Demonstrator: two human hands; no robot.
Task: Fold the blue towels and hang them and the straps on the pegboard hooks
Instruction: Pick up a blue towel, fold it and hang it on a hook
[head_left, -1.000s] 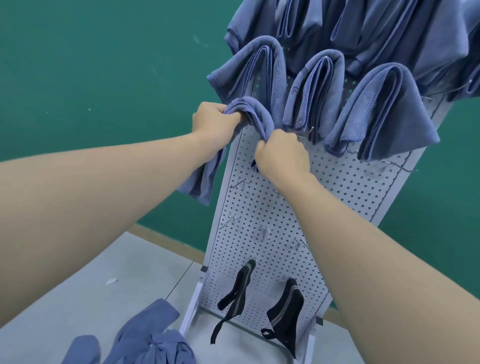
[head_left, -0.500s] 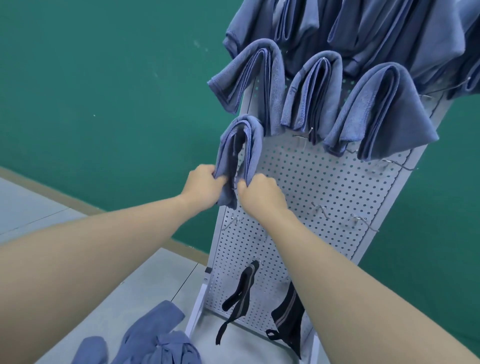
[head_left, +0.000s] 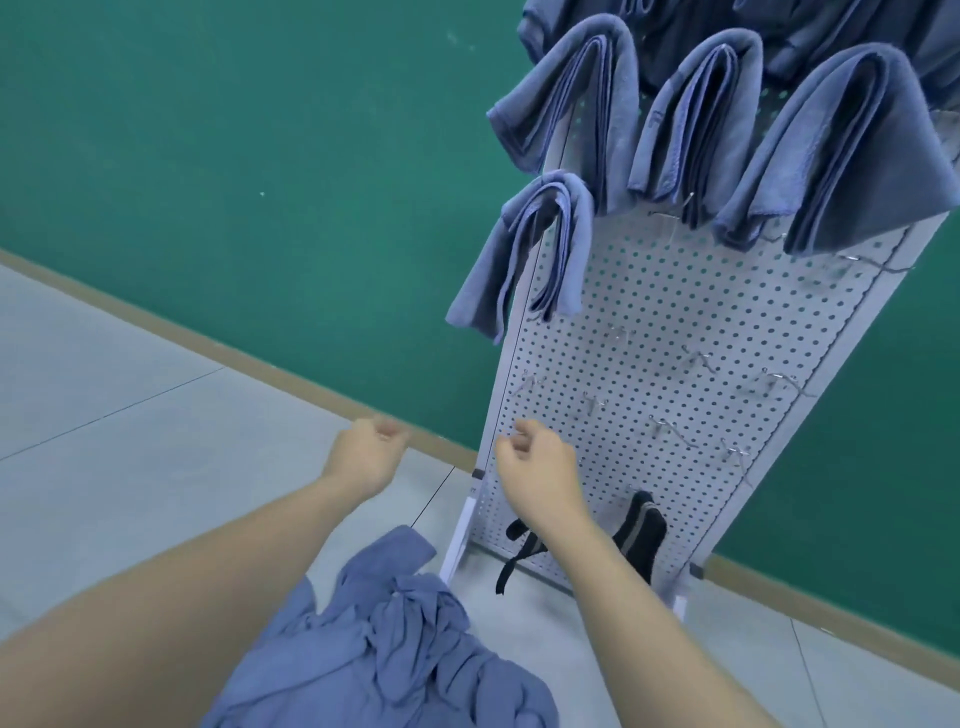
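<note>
Head view: I've let go of folded towel (head_left: 524, 254); it now hangs on hook at pegboard (head_left: 675, 322) left edge, well above both hands. Left hand (head_left: 366, 452) and right hand (head_left: 535, 462) have dropped, fingers loosely curled, holding nothing. Unfolded towel heap (head_left: 384, 639) lies below hands; I judge next grab there. Straps (head_left: 636, 527) hang beside right wrist.

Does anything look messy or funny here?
Yes. A crumpled pile of blue towels lies unfolded on the floor beside the pegboard. The lowest hung towel also sticks out past the board's left edge.
</note>
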